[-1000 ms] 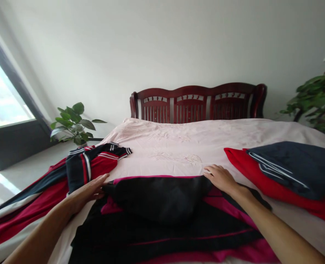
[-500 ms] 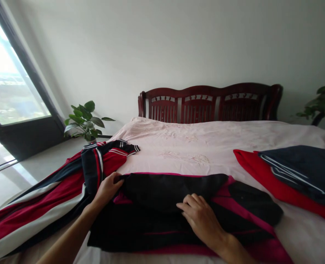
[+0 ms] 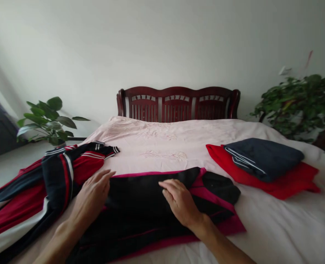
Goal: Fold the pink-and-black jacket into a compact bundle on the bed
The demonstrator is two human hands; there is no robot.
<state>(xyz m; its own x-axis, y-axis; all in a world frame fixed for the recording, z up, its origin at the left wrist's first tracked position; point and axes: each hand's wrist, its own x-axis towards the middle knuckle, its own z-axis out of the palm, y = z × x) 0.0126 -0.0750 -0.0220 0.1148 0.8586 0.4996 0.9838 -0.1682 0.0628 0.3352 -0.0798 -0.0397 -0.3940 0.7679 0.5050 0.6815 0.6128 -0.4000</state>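
The left hand (image 3: pixel 92 196) is open and flat at the left end of a folded black and magenta garment (image 3: pixel 143 194), and the right hand (image 3: pixel 180 201) lies open on its top, holding nothing. The garment is on the near part of the pink bed (image 3: pixel 162 141). A red and black jacket (image 3: pixel 60 179) lies just left; navy cloth (image 3: pixel 263 157) sits on red cloth (image 3: pixel 291 181) at right.

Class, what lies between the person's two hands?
The head view shows folded black fabric of a pink-trimmed garment between the left hand and right hand.
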